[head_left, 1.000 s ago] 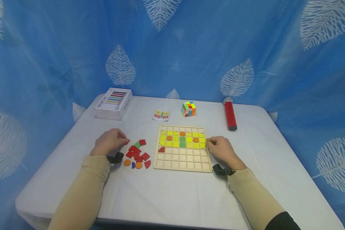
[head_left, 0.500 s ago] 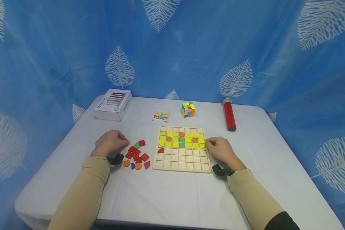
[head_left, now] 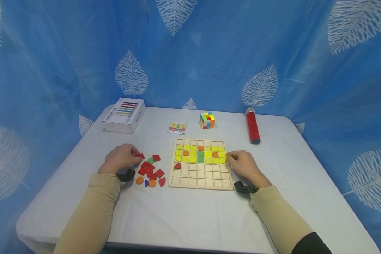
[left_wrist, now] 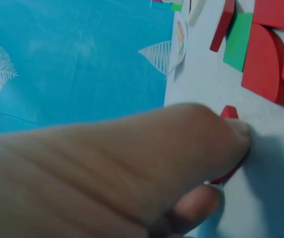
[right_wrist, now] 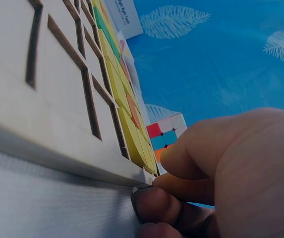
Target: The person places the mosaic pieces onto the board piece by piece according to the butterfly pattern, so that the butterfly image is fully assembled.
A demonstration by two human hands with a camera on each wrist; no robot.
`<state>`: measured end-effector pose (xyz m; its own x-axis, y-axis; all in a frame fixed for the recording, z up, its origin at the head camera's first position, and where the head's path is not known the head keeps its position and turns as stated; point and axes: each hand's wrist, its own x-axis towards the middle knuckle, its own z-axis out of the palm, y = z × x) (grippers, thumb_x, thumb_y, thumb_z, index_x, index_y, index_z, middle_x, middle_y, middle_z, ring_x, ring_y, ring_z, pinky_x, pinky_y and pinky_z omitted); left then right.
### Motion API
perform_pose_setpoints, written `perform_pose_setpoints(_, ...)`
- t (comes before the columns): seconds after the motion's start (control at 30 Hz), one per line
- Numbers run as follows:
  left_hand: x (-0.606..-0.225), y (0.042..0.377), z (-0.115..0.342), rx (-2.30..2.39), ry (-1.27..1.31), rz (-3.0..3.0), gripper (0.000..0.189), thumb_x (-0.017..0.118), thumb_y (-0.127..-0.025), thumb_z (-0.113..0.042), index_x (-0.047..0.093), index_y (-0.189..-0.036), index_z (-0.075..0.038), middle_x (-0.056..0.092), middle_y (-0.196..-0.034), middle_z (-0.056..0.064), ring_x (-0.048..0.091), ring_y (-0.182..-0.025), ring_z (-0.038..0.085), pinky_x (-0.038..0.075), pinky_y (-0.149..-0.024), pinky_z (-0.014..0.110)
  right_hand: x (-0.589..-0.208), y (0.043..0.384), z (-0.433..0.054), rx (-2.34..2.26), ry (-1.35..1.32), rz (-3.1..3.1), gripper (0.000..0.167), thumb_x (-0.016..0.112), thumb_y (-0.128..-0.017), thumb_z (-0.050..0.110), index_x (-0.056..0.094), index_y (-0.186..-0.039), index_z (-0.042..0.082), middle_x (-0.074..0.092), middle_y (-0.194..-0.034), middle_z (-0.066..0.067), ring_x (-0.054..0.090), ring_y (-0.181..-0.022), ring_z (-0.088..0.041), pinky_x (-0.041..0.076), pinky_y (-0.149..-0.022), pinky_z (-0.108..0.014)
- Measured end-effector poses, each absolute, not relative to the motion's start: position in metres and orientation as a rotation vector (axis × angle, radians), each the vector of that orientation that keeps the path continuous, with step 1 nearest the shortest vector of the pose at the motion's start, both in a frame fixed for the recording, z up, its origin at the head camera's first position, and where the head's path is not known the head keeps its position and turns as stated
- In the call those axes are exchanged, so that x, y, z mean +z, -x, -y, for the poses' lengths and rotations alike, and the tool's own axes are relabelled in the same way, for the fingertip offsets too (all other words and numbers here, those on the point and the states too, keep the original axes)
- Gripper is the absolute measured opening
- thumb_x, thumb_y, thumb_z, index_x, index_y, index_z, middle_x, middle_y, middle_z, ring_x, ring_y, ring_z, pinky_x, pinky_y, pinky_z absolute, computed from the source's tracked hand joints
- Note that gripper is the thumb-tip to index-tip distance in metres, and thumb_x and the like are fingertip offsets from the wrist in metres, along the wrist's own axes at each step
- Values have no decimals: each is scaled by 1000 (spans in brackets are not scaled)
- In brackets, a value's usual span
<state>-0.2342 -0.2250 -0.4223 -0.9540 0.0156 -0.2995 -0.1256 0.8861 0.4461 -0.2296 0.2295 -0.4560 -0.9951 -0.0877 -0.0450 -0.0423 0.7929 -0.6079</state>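
My left hand [head_left: 120, 157] pinches a small red tile [head_left: 141, 156] between thumb and finger, just left of a loose pile of red tiles [head_left: 150, 166]. In the left wrist view the thumb covers most of that red tile [left_wrist: 229, 112]. A wooden grid board [head_left: 193, 174] lies in the middle of the table. Its upper rows carry yellow tiles [head_left: 186, 158], a few orange discs and two green squares [head_left: 200, 159]; a red quarter-circle [head_left: 177, 165] sits below them at left. My right hand [head_left: 243, 164] grips the board's right edge, fingertips beside a yellow tile [right_wrist: 132, 137].
Near the pile lie a green tile [head_left: 150, 160], orange discs [head_left: 139, 180] and a blue half-disc [head_left: 146, 183]. Behind the board are a butterfly picture card [head_left: 177, 127] and a puzzle cube [head_left: 207, 120]. A white box [head_left: 124, 115] stands back left, a red glittery tube [head_left: 253, 127] back right.
More of the red tile shows at the left fingertips than half a second ago. The right hand stays at the board's edge, and the tiles on the board are unchanged.
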Motion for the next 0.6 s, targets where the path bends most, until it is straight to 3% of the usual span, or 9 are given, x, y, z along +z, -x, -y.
perform_pose_setpoints(0.4,-433,238,218,948,25,-2801,24,72,-97,-27,69,-114,-10,67,-114,12,59,-107,31,52,-96,48,-458,230,-231,-978,110,-2920,40,56,-100,27,70,-129,3,72,-127,-15,61,-104,-27,49,-103,-53)
perform_pose_setpoints(0.6,-438,235,198,1114,-7,-2781,24,72,-97,-28,70,-116,-12,66,-118,10,59,-109,29,56,-90,41,-458,231,-231,-984,116,-2913,40,57,-100,27,70,-129,3,72,-127,-14,61,-106,-27,48,-105,-53)
